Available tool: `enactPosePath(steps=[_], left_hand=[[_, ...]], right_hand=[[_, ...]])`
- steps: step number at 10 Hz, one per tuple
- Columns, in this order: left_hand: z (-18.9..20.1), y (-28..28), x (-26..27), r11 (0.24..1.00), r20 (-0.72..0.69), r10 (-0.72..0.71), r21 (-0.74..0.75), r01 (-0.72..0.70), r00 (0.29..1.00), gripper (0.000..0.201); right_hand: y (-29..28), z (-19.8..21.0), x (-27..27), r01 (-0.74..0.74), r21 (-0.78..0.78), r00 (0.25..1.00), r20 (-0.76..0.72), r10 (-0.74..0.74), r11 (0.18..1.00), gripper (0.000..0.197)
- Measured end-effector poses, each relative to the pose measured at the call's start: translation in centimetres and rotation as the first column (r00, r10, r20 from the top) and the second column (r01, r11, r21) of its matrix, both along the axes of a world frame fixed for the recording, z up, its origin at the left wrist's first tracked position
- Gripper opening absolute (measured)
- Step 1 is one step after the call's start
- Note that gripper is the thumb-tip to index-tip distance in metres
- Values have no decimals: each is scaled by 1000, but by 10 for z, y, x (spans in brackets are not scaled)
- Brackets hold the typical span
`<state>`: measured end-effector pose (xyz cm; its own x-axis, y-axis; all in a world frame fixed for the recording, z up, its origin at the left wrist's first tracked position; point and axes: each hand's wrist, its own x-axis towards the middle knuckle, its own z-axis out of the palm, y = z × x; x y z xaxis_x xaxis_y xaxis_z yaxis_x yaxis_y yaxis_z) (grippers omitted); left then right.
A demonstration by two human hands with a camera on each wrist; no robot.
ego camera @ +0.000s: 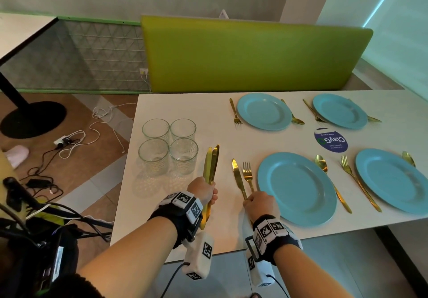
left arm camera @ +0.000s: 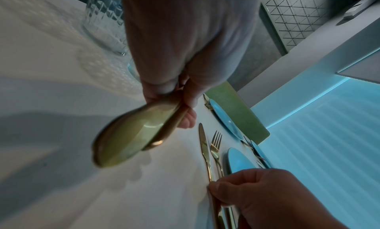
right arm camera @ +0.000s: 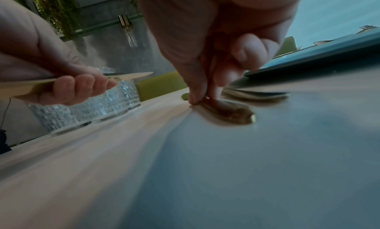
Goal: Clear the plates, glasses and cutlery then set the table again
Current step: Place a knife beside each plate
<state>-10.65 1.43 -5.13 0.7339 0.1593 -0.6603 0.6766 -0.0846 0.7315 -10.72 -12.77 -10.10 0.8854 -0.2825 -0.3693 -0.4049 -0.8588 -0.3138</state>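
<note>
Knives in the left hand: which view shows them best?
Head view. The bunch of gold knives shows nearly whole there, blades past the left hand and handle ends behind it. The left wrist view shows only blurred handle ends; the right wrist view shows the gripped handles and one blade tip.

bare forearms w/ black wrist straps (ego camera: 183, 219), b&w marker-tagged white cam boxes (ego camera: 199, 257), cabled.
</note>
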Motion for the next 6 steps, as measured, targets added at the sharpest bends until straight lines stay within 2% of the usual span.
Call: enactPosePath(steps=[6], left_hand=[[8, -3, -5, 999, -54, -28, -42, 25, 998, 36]], right_hand=[[-7, 1, 2, -30, -23, 1000, 1, 30, 999, 23]])
